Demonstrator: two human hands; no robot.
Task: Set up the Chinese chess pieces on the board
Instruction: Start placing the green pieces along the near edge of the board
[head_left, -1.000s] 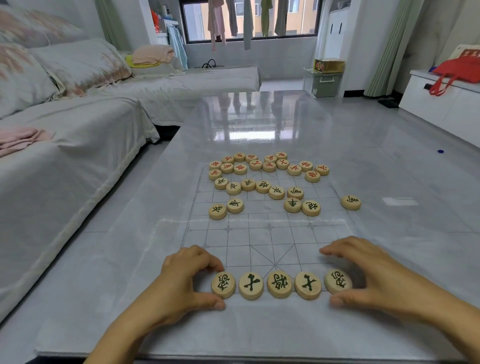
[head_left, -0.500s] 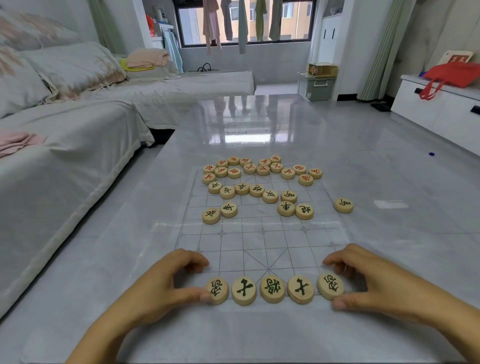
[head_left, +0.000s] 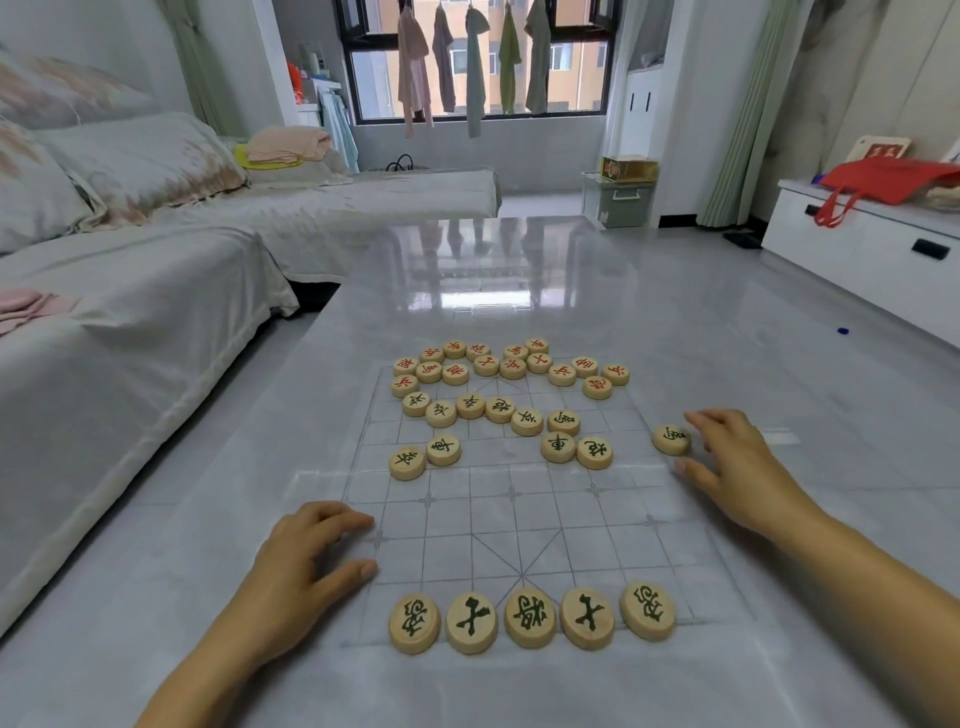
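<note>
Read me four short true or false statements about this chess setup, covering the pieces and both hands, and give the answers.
1. A row of five pieces lies along the near edge of the board. True.
2. The left hand holds a piece. False: it rests on the table at the board's left edge and holds nothing.
3. The red-lettered pieces are bunched at the far edge. True.
4. The right hand hovers over the near row. False: it is beside a lone piece just right of the grid.
</note>
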